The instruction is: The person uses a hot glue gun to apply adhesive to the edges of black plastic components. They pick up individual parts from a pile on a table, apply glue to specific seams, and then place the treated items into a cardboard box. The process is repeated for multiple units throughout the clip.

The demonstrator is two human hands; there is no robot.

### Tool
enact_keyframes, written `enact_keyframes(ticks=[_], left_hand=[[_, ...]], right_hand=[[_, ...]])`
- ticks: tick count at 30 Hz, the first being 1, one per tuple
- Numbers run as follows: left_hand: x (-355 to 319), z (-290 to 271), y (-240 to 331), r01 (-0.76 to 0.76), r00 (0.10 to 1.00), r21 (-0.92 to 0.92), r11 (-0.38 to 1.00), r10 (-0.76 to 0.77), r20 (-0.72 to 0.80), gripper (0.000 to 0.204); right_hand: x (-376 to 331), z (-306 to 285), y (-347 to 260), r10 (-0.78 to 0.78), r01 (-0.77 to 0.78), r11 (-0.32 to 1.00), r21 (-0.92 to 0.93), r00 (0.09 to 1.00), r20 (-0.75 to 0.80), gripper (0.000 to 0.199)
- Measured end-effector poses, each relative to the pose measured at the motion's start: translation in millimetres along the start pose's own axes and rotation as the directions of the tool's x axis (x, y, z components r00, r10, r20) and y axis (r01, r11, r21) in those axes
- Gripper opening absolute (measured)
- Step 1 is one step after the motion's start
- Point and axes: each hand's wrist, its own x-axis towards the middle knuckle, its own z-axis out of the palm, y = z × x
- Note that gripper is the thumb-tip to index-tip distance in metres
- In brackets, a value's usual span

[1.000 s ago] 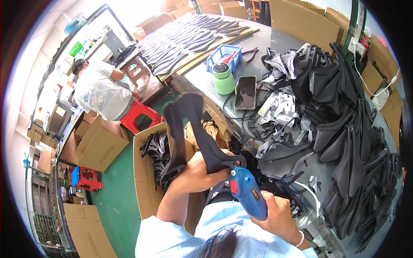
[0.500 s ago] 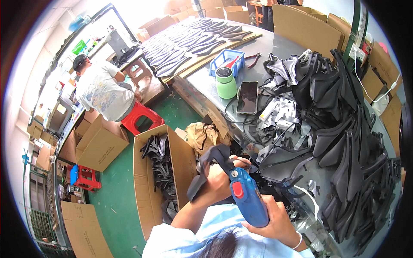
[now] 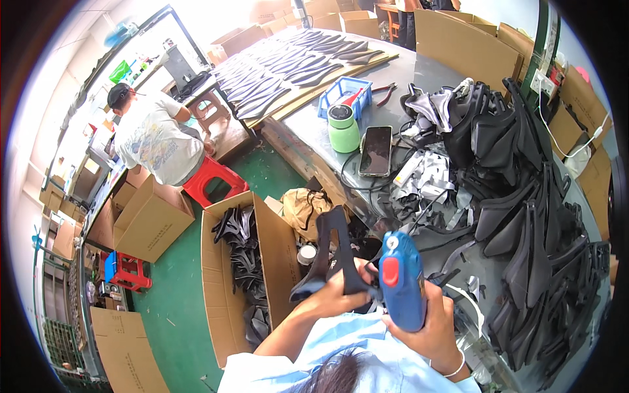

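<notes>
Since the earlier frames the black shaped piece has been brought down from a raised, extended position and drawn in close to the body; the blue glue gun has been shifted left until its nozzle end sits just beside the piece.

The piece is held in front of the chest, between the open cardboard box and the edge of the tabletop. Its long axis runs nearly upright, tilted slightly; the narrow end points up and away from the person, the forked lower end down toward the left hand.

The left hand is closed around the lower part of the piece, fingers curled over it. The right hand is wrapped about the grip of the glue gun, whose body stands roughly upright with the red part facing the camera.

The contact point between nozzle and piece is hidden behind the gun body. The lower edge of the piece is covered by the left hand. The black pieces inside the box cannot be told apart individually.
</notes>
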Motion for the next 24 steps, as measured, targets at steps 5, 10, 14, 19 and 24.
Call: enact_keyframes(ticks=[5, 10, 14, 19, 24], left_hand=[[6.1, 19.3, 35.7, -0.017, 0.991, -0.698, 0.716, 0.104, 0.082, 0.082], [48.1, 23.5, 44.6, -0.665, 0.744, -0.637, 0.39, 0.271, -0.611, 0.047], [32.6, -1.1, 39.3, -0.497, 0.753, -0.435, 0.751, 0.124, -0.646, 0.023], [15.1, -14.2, 46.3, -0.483, 0.868, -0.585, 0.651, 0.269, -0.417, 0.024], [6.6, -10.7, 49.7, -0.487, 0.847, -0.448, 0.75, 0.279, -0.452, 0.026]], right_hand=[[-4.3, 16.3, 7.0, 0.051, -0.057, 0.995, 0.085, 0.996, 0.075, 0.065], [-10.9, 19.5, 0.4, -0.08, 0.05, 0.99, 0.133, 0.971, 0.227, 0.06], [-11.2, 8.4, -3.6, 0.006, -0.025, 0.995, 0.094, 0.98, 0.198, 0.064], [-18.4, 5.0, 10.8, 0.076, -0.069, 0.997, -0.046, 0.983, 0.169, 0.062], [-18.2, 5.1, 7.7, 0.051, -0.05, 0.999, -0.013, 0.98, 0.193, 0.061]])
